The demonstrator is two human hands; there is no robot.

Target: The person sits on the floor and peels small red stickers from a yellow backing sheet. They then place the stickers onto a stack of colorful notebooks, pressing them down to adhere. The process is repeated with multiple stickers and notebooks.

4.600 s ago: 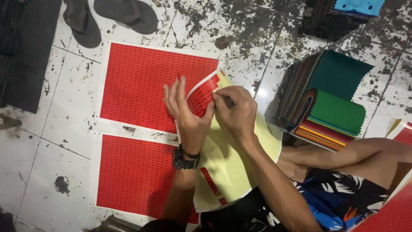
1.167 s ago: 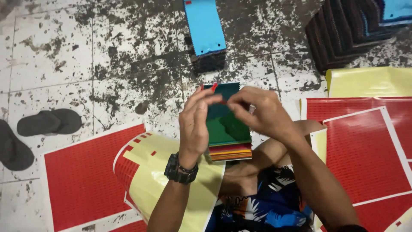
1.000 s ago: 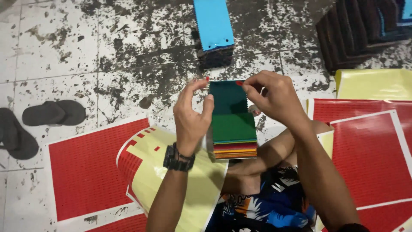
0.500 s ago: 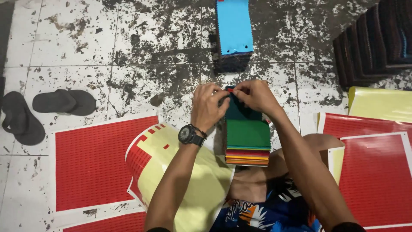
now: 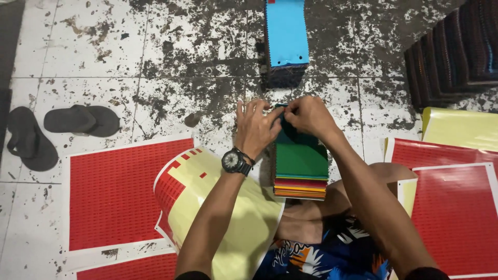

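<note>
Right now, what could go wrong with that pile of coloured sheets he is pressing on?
Both hands, left and right, work at the far edge of the pile, which rests on the knee, not flat on the floor. It might tip or slide apart. The curled sticker sheet lies under the left forearm and could get creased. The floor looks grimy, so dropped sheets could get dirty.

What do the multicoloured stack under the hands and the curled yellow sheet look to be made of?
The stack looks like matte fabric swatches: thin soft layers with coloured edges. The curled sheet looks like glossy paper backing, probably for stickers: a few red squares remain on it.
</note>
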